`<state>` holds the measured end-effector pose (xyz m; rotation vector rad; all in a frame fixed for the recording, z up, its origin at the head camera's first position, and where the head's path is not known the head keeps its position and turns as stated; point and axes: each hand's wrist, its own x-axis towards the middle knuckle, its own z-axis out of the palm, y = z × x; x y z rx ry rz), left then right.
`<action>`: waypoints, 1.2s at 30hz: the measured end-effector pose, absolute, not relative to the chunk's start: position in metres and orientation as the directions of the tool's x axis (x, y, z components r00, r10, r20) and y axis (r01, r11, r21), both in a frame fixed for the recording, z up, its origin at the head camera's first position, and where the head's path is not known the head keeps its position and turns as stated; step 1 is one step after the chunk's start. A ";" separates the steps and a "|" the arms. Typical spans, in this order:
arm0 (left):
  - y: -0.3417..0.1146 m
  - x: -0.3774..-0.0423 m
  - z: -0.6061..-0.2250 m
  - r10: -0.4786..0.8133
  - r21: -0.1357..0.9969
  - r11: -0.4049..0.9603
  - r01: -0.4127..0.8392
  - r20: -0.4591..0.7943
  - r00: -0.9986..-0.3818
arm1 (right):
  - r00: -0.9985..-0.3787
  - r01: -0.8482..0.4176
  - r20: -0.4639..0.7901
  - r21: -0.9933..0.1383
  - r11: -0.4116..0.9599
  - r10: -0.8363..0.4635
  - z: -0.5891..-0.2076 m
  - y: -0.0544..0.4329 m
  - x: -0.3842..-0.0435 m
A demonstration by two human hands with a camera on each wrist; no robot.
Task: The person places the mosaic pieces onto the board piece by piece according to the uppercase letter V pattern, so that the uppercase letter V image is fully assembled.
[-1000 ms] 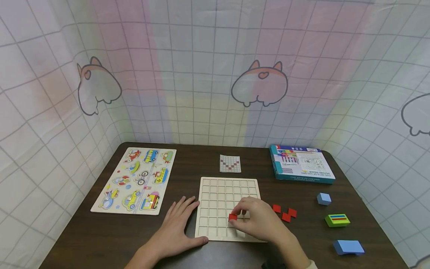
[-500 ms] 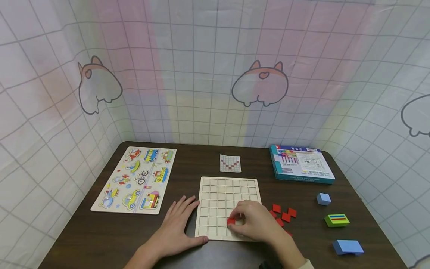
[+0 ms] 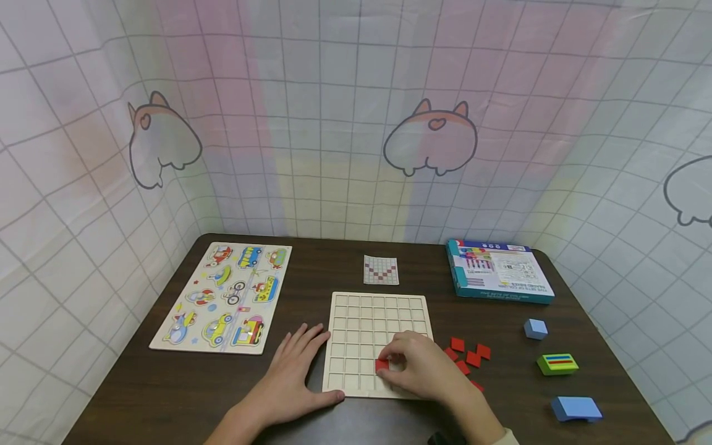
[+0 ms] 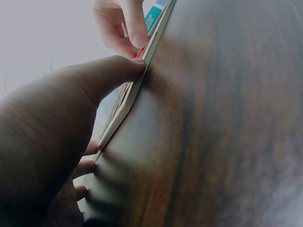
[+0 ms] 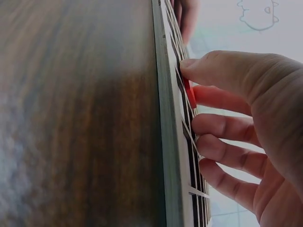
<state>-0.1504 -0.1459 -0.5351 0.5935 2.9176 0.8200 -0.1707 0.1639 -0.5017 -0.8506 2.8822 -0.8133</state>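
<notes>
A pale wooden grid board (image 3: pixel 351 309) lies on the dark table. My right hand (image 3: pixel 425 368) is over its lower right part, pinching a red square tile (image 3: pixel 381 364) between thumb and forefinger at one of the cells. In the right wrist view the red tile (image 5: pixel 190 93) sits partly down among the grid ridges, the other fingertips close along the board. My left hand (image 3: pixel 295 377) lies with fingers spread at the board's left side, its thumb at the lower left corner. In the left wrist view the thumb (image 4: pixel 118 68) rests against the board's edge.
Several loose red tiles (image 3: pixel 473 360) lie right of the board. A small pattern card (image 3: pixel 381 271) is behind it. A vehicle picture puzzle (image 3: pixel 222 300) lies left, a flat box (image 3: pixel 500 272) back right. A blue cube (image 3: pixel 536 329), green block (image 3: pixel 558 364) and blue bridge block (image 3: pixel 576 409) stand right.
My right hand has moved slightly down and left, bringing the red tile lower onto the board, with more loose tiles showing beside it. The left hand has stayed still.
</notes>
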 end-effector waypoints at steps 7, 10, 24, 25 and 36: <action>-0.145 -0.151 -0.536 0.378 0.507 0.787 0.351 0.053 -0.924 | -0.853 -0.487 0.109 -0.516 0.704 -0.510 -0.502 0.163 -0.170; -0.145 -0.151 -0.536 0.378 0.506 0.788 0.351 0.051 -0.924 | -0.851 -0.491 0.111 -0.511 0.705 -0.513 -0.501 0.164 -0.169; -0.145 -0.151 -0.535 0.378 0.501 0.791 0.351 0.051 -0.924 | -0.874 -0.433 0.110 -0.618 0.656 -0.474 -0.488 0.183 -0.166; -0.145 -0.151 -0.535 0.378 0.502 0.791 0.351 0.051 -0.924 | -0.873 -0.430 0.111 -0.634 0.643 -0.474 -0.487 0.185 -0.166; -0.144 -0.151 -0.537 0.375 0.493 0.796 0.350 0.052 -0.926 | -0.905 -0.381 0.125 -0.664 0.643 -0.406 -0.482 0.208 -0.170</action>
